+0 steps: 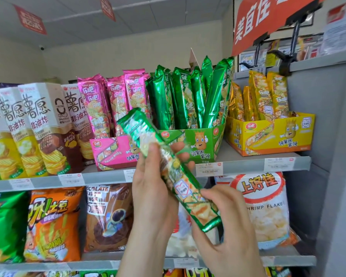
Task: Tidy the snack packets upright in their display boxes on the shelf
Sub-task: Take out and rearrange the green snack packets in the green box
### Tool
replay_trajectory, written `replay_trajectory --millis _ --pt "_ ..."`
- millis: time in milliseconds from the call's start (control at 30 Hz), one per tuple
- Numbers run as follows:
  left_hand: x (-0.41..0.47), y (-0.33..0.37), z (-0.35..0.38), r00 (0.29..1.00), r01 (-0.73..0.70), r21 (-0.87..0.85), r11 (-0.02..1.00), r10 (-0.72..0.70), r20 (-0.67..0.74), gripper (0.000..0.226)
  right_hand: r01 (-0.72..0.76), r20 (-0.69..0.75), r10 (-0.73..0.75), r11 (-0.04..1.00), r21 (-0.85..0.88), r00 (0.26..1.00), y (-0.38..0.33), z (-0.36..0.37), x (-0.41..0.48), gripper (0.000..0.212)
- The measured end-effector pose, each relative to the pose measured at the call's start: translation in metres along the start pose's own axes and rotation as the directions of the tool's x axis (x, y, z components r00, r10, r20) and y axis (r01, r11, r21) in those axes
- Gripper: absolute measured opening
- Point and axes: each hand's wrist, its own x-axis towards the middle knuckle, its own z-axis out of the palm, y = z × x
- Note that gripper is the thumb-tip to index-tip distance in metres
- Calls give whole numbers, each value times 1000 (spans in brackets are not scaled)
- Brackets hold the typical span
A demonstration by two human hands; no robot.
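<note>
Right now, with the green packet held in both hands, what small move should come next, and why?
Probably swing the green packet upright and raise it toward the green display box. The left hand grips its middle and the right hand pinches its lower end, yet it lies tilted, outside the box where matching packets stand.

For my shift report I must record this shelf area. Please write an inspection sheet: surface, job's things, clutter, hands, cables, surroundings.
Surface: grey shelf carries three display boxes.
Job's things: green packet held slanted before the shelf; packets in green box fan out, leaning; those in pink box and yellow box stand roughly upright.
Clutter: nothing seen.
Hands: left hand grips the packet's middle; right hand pinches its lower end.
Cables: nothing seen.
Surroundings: crisp cartons at left, snack bags below, red sign above.
</note>
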Motion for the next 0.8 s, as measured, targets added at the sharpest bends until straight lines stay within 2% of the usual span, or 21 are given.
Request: replay_trajectory --millis 133,200,267,400,433,567,633,700,733,800 --pt "6 5 0 999 -39 -1 999 39 -18 33 -29 89 24 998 61 996 3 5 -6 58" --pt "7 4 -1 1000 -21 12 1000 21 -22 34 -152 206 110 968 199 972 0 2 -5 54" --pt "8 4 -2 999 -8 21 1000 9 -34 36 -363 359 222 845 392 906 -3 -1 -3 46" --pt "12 9 -3 999 27 -22 999 -28 -18 45 -567 455 345 582 582 821 -1 -2 2 27" --pt "14 10 -3 999 36 -29 999 -36 3 47 -603 490 356 545 583 795 -1 -2 4 28" --pt "21 14 -1 992 55 -10 998 -54 117 52 -696 606 372 534 479 703 5 -4 8 43" --pt "27 17 3 987 -10 179 984 -19 157 47 -708 610 380 503 495 696 8 -5 10 43" --pt "33 25 10 974 -124 427 896 27 226 44 -705 586 402 492 511 704 10 -6 13 41" --pt "36 30 15 946 -197 479 855 39 320 48 -705 572 419 503 499 705 12 -8 15 39" --pt "46 50 25 801 -390 503 771 15 598 58 -711 572 436 536 455 695 17 -12 21 39"
